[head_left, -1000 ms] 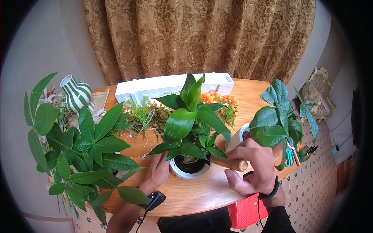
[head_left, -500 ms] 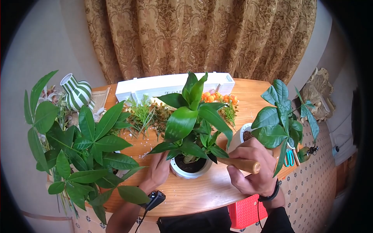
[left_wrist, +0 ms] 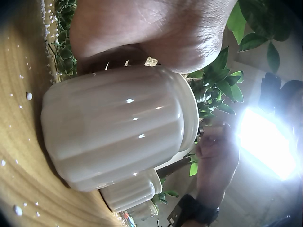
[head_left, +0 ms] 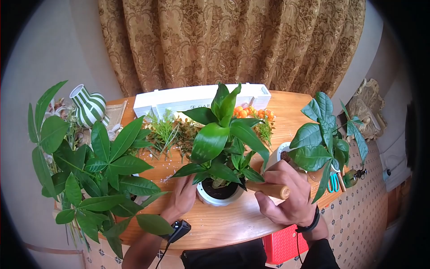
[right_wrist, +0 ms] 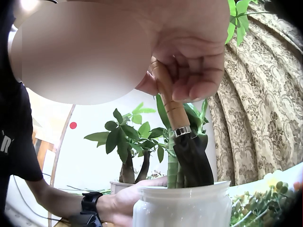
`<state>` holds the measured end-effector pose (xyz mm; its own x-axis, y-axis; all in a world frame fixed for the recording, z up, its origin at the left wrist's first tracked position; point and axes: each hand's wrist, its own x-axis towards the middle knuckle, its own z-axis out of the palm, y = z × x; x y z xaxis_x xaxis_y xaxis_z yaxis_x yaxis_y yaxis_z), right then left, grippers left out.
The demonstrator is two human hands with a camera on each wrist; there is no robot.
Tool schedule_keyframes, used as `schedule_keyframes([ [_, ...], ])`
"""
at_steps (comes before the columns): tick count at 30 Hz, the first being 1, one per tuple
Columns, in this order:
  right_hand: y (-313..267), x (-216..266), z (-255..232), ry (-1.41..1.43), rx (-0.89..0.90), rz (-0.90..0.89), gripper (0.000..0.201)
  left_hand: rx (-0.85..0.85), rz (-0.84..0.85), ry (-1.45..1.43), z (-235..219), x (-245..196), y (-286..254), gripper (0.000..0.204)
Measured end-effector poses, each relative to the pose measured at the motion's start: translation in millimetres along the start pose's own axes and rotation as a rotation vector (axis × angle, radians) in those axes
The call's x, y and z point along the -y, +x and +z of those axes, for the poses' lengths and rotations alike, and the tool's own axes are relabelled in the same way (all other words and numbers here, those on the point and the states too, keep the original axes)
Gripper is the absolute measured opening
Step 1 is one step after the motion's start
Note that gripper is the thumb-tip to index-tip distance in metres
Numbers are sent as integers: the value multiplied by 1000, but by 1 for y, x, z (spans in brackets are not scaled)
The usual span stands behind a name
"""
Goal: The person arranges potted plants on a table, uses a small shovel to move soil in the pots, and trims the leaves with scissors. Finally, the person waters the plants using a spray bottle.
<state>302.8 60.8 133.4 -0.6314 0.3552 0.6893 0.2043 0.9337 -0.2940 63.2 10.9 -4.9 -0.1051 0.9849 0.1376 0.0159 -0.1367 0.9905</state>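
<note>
A white ribbed pot (head_left: 214,202) with dark soil and a broad-leaved plant (head_left: 209,142) stands near the table's front edge. My left hand (head_left: 181,197) lies along the pot's left side; in the left wrist view the hand (left_wrist: 151,28) is against the upright pot (left_wrist: 113,127), its fingertips hidden behind it. My right hand (head_left: 291,195) grips the wooden handle (head_left: 271,190) of a small trowel at the pot's right. In the right wrist view, the trowel's black blade (right_wrist: 193,161) points down inside the pot's rim (right_wrist: 184,190), beside the green stems, its tip hidden.
Left on the table is a large leafy plant (head_left: 101,204), with a green-striped vase (head_left: 89,110) behind. A white box (head_left: 174,102), cut greenery (head_left: 162,134) and orange berries (head_left: 244,112) lie at the back. Another potted plant (head_left: 313,150) and teal scissors (head_left: 333,183) are on the right.
My right hand and the trowel handle have shifted slightly, first to the right and then back left toward the pot. The left hand and the pot have stayed in place.
</note>
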Motion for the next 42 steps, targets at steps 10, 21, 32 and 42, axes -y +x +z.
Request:
schedule_keyframes([
  [10,-2,-2,-2,-37,-9,-12,29,0,-22,-1,0,0,-1,38],
  [21,1,-1,2,-20,-13,-9,29,9,-30,-32,1,-4,0,39],
  [32,-1,0,-3,-49,-33,-33,27,-9,-50,-66,2,1,-1,38],
  [42,1,-2,5,-31,-23,-72,25,2,-80,-145,1,4,0,40],
])
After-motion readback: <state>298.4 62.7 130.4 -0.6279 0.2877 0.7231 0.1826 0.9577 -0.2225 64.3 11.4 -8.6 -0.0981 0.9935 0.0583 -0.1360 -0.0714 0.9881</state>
